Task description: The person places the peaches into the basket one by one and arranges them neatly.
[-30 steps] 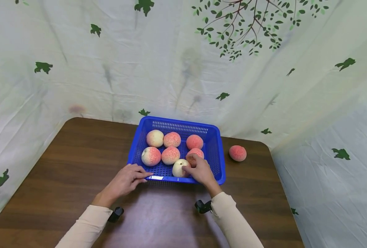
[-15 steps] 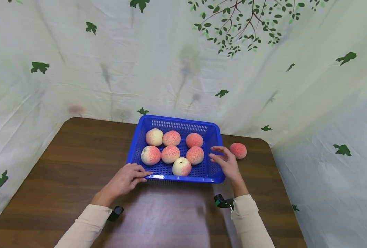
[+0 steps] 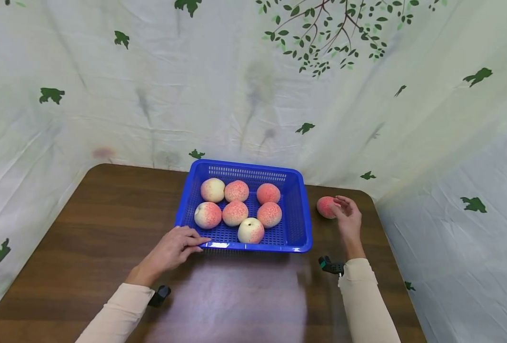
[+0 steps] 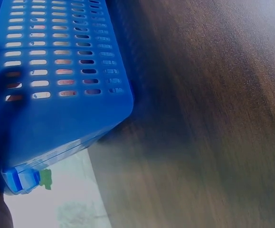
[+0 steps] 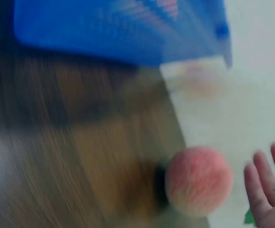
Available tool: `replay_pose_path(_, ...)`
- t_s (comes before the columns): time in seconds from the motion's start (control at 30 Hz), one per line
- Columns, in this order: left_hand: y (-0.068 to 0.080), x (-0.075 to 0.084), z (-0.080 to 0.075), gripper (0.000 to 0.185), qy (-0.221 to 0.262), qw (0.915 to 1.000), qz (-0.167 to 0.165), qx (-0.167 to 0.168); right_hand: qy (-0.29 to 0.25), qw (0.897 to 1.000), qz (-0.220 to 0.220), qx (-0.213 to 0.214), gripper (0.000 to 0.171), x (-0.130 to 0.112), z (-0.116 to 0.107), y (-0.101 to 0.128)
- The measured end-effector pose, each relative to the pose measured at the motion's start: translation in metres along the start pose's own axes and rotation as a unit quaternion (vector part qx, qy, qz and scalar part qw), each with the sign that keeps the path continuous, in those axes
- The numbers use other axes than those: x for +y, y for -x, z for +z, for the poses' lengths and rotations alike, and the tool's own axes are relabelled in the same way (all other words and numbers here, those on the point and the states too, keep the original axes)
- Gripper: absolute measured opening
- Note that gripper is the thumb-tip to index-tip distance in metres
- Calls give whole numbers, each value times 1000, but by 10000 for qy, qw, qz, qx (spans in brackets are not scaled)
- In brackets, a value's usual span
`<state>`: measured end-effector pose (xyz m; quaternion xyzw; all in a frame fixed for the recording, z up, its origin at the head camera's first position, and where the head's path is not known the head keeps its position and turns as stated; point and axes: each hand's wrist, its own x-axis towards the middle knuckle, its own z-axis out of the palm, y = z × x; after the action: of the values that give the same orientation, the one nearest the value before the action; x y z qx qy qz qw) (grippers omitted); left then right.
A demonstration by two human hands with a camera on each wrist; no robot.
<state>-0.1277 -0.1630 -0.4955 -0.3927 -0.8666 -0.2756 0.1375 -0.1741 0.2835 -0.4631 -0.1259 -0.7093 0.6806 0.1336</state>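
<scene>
A blue plastic basket (image 3: pixel 298 248) holds several peaches, among them a pale one (image 3: pixel 251 230) near the front rim. At the basket's front left corner my left hand (image 3: pixel 177 247) grips the rim, thumb against the outer wall and fingers over the edge. To the basket's right, one red peach (image 3: pixel 327 207) lies on the table. My right hand (image 3: pixel 348 216) is right beside that peach and overlaps its right side in the head view. The right wrist view shows the peach (image 5: pixel 199 181) with spread fingers (image 5: pixel 260 183) apart from it, holding nothing.
The brown wooden table (image 3: pixel 120 224) extends around the basket. Its far edge meets a white curtain (image 3: pixel 219 95) printed with leaves, which also hangs on both sides. A small black camera (image 3: pixel 331 265) is strapped at the right wrist.
My right hand has left the pale peach inside the basket and moved right, over the basket's side, to the red peach on the table. My left hand has stayed on the rim.
</scene>
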Motion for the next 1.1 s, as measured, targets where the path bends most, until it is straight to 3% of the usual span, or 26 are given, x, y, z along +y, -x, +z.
replay_pose_path(0.17, 0, 0, -1, 28, -7, 10000, 56, 50, 514, 9985, -63, 148, 50, 19, -12, -27)
replay_pose_path(0.3, 1, -1, -2, 29, -7, 10000, 60, 79, 1333, 9906, 127, -284, 62, 36, -18, -47)
replay_pose_path(0.47, 1, -2, -1, 30, -20, 10000, 50, 68, 2031, 9724, 845, -780, 76, 49, -19, -59)
replay_pose_path(0.57, 2, -2, 0, 29, -38, 10000, 56, 41, 2095, 9680, 1128, -794, 82, 57, -18, -60)
replay_pose_path(0.8, 1, 0, 0, 30, -27, 10000, -2, -78, 2257, 9671, 964, -673, 81, 67, -20, -57)
replay_pose_path(0.97, 1, 1, 0, 31, -34, 9999, -110, -100, 2315, 9685, 885, -252, 73, 69, -16, -56)
replay_pose_path(1.1, 1, 1, 0, 31, -82, 9997, -204, -144, 1990, 9761, 869, 83, 69, 69, -13, -57)
